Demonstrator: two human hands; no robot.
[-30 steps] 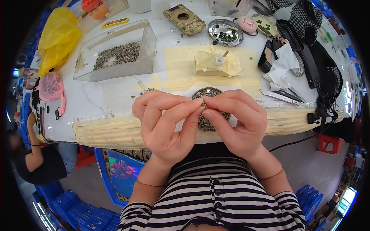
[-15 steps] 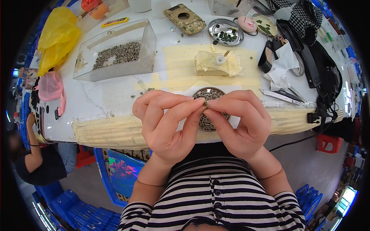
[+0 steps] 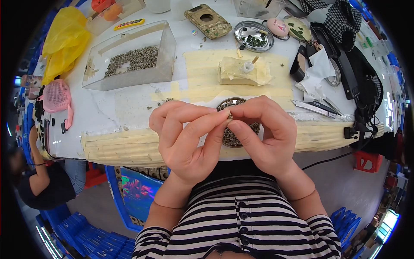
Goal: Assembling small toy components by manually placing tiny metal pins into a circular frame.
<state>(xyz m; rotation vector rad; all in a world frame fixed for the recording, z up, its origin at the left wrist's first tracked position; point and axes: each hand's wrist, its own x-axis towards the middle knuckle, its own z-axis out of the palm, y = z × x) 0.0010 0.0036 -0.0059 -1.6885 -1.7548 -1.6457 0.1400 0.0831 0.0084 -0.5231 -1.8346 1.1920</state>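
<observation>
My left hand point(image 3: 187, 138) is closed in a pinch, thumb and forefinger on a tiny brownish part point(image 3: 230, 116) that is mostly covered by fingertips. Against the same part, the thumb and forefinger of my right hand point(image 3: 267, 136) come together from the other side. Its exact kind is too small to make out. Directly beneath both hands is a round metal dish point(image 3: 258, 129) filled with small grey-brown parts point(image 3: 233, 137). Several similar loose bits point(image 3: 164, 102) lie on the table left of the dish.
A clear plastic bin point(image 3: 129, 82) of small parts stands at left. Beyond the dish is a taped block point(image 3: 243, 73) with a small white pot. Farther back are a camouflage tank hull point(image 3: 209, 21) and a metal plate point(image 3: 253, 36). Tweezers point(image 3: 315, 108) lie right. Another person sits far left.
My right hand has shifted slightly left and its fingers have drawn up more bent around the tiny part. My left hand stays nearly still.
</observation>
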